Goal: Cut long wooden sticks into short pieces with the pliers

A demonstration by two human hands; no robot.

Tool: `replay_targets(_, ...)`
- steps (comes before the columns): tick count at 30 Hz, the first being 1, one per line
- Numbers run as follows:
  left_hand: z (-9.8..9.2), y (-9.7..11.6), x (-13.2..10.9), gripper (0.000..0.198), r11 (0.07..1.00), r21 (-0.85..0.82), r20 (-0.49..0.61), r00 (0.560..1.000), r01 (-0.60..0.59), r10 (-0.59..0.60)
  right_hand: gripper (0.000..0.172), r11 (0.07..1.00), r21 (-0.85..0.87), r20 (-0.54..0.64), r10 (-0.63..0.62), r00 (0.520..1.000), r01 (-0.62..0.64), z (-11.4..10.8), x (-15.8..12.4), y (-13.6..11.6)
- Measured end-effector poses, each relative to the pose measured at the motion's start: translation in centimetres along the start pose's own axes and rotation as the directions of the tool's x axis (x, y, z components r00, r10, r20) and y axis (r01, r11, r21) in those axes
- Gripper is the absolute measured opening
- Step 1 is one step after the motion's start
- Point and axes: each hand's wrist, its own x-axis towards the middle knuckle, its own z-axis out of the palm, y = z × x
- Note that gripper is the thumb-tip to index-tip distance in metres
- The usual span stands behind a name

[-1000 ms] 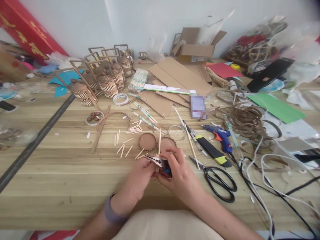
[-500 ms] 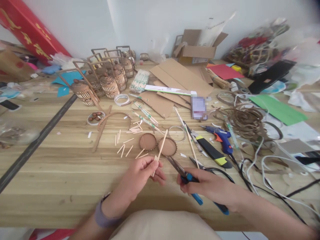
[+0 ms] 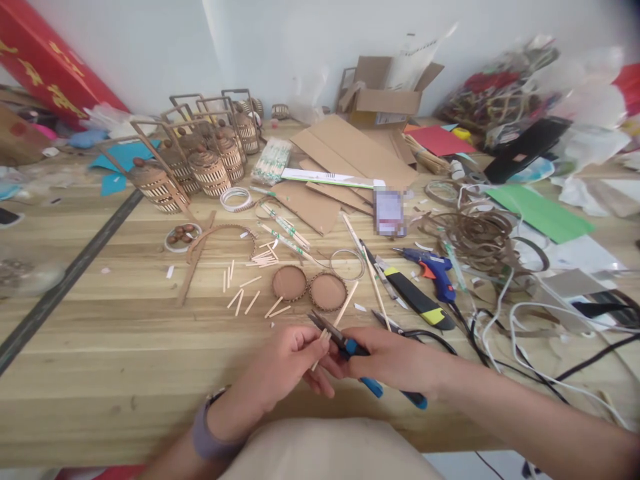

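Note:
Pinched between the thumb and fingers of my left hand [image 3: 287,357] is a thin wooden stick [image 3: 346,304], with one or more short pieces beside it. My right hand [image 3: 395,360] is closed around the blue-and-black handles of long-nosed pliers [image 3: 372,387]. The pliers' jaws lie across the stick just above my left fingertips; whether they grip it I cannot tell. Just beyond my hands are two round brown discs with beaded rims, a left disc [image 3: 289,284] and a right disc [image 3: 327,291]. Short cut sticks [image 3: 252,303] lie scattered to the left.
Several small lidded baskets [image 3: 210,175] with tall handles stand back left. A utility knife [image 3: 417,298], a blue glue gun [image 3: 435,270] and tangled cables [image 3: 510,327] lie to the right. Cardboard sheets [image 3: 355,150] and a coil of brown strips [image 3: 475,233] lie farther back.
My right hand has brought the pliers left, up to the stick in my left hand. The stick now leans farther to the right. The view has shifted slightly.

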Motion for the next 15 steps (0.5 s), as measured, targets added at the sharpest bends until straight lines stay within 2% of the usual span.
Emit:
replay_targets(4, 0.06, -0.12, 0.11, 0.05, 1.0, -0.018, -0.003, 1.0, 0.006, -0.006, 0.016, 0.999, 0.026, -0.007, 0.044, 0.999, -0.044, 0.05, 0.18, -0.3)
replay_targets(15, 0.07, 0.04, 0.1, 0.05, 1.0, -0.014, 0.005, 1.0, 0.007, -0.007, 0.013, 0.993, -0.04, -0.045, 0.109, 0.993, -0.11, 0.03, 0.27, 0.08)
